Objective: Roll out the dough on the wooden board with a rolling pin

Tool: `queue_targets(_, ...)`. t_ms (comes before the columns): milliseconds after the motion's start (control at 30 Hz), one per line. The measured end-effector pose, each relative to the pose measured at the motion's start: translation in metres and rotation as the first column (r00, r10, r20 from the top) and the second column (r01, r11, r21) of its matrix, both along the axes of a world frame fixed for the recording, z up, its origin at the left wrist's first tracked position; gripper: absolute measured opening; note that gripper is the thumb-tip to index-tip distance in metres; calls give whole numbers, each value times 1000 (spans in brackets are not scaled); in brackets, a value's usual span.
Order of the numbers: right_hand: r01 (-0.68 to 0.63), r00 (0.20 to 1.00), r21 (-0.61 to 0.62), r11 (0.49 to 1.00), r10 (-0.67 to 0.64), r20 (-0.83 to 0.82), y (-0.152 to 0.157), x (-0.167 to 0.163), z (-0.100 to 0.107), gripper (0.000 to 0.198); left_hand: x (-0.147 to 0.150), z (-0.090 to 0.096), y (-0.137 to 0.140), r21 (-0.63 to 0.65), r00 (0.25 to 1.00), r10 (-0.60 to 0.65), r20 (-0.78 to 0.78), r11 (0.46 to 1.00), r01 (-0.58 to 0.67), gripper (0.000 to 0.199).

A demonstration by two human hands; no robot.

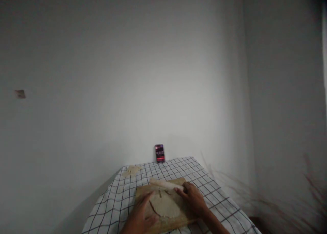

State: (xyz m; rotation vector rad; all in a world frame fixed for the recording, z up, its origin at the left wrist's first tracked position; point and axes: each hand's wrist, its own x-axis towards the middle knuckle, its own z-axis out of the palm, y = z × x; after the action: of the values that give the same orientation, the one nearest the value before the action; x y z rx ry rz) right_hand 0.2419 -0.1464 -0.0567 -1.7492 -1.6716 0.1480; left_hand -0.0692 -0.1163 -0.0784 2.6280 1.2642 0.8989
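Note:
A sheet of rolled-out dough (165, 205) lies on a wooden board (182, 222), its edge uneven and cracked at the far side. My right hand (192, 197) is closed around the right end of a pale rolling pin (163, 183), which lies slantwise across the far part of the board. At the left side of the dough is my left hand (141, 212), its thumb and fingers apart and nothing between them. The fingertips are close to the dough's edge; whether they touch it I cannot tell.
A black-and-white checked cloth (112, 206) covers the table. At its far left corner sits a pale heap that looks like dough or flour (132, 170). A small dark, pixelated upright object (160, 153) stands at the back against the wall (158, 74). Thin blurred stalks (288, 200) spread at the right.

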Motion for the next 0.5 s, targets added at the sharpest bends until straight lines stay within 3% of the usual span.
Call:
queue_targets(200, 106, 994, 57, 993, -106, -10, 16, -13, -9, 48, 32, 11, 11, -33, 990, 18, -138, 999, -22, 55)
queue_targets(500, 51, 998, 61, 997, -49, -32, 12, -9, -11, 47, 77, 7, -14, 151, 955, 287, -72, 950, -274, 39)
